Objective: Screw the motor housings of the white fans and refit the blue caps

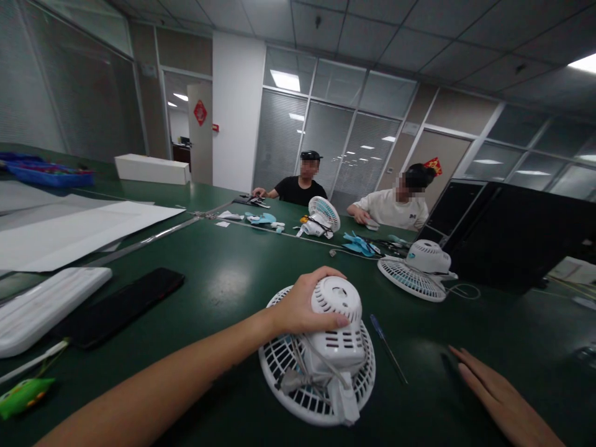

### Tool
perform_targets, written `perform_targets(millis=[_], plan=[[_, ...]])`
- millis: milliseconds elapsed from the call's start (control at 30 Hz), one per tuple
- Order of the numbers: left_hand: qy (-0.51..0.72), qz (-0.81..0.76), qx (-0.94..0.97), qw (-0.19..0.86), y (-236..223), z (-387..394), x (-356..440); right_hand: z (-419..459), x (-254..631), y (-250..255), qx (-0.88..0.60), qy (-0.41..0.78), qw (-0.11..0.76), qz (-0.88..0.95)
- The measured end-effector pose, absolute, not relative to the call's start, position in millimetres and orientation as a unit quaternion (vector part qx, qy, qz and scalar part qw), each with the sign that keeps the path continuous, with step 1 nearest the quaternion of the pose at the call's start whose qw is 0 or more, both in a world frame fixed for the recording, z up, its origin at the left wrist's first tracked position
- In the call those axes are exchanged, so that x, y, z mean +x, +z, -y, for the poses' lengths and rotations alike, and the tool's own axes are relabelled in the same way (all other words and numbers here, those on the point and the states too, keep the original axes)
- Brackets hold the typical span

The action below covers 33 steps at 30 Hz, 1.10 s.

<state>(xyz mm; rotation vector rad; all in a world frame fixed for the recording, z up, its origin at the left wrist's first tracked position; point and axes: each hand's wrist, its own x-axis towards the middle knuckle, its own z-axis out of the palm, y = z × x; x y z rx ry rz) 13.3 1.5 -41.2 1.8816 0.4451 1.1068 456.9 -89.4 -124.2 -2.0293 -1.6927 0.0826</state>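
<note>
A white electric fan [336, 355] lies with its round grille face down on the green table. My left hand [305, 305] is wrapped around the domed motor housing at its back, thumb across the near side. A loose cable and a pale plug [292, 381] rest over the grille, beside the short neck. Right of the fan lies a screwdriver [388, 347] with a blue handle and a thin metal shaft. Farther right, my right hand [505, 397] is held low by the tabletop, fingers stretched out, holding nothing. Whether it touches the table I cannot tell.
Another fan [421, 264] lies grille-down at right, before a large black box [516, 236]. Across the table sit two people with a third fan [319, 217] and blue blades [361, 244]. At left are a black phone-like slab [125, 304], a white case [51, 307] and paper [93, 233].
</note>
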Motion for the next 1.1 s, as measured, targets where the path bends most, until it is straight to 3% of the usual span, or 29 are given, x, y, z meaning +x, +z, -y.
perform_targets(millis=[133, 267, 367, 467, 567, 667, 767, 967, 1100], plan=[[0.443, -0.177, 0.755, 0.45, -39, 0, 13, 62, 394, -101, -0.705, 0.244, 0.272, 0.608], [0.453, -0.182, 0.753, 0.441, -38, 1, 14, 34, 354, -82, -0.656, 0.327, 0.337, 0.591], [0.446, -0.177, 0.756, 0.445, -40, -1, 14, 27, 332, -66, -0.698, 0.255, 0.283, 0.606], [0.439, -0.171, 0.758, 0.45, -41, -3, 14, 35, 313, -56, -0.725, 0.139, 0.147, 0.658], [0.443, -0.175, 0.758, 0.445, -41, -3, 14, 43, 299, -55, -0.685, 0.1, 0.046, 0.72], [0.444, -0.182, 0.753, 0.449, -38, -1, 14, 40, 295, -57, -0.636, 0.121, 0.045, 0.761], [0.447, -0.179, 0.751, 0.451, -37, 0, 14, 28, 297, -50, -0.618, 0.17, 0.135, 0.756], [0.435, -0.156, 0.763, 0.452, -40, -3, 14, 15, 269, 11, -0.475, 0.336, 0.509, 0.634], [0.433, -0.15, 0.777, 0.431, -42, -4, 14, 24, 224, 46, -0.332, 0.39, 0.596, 0.619]])
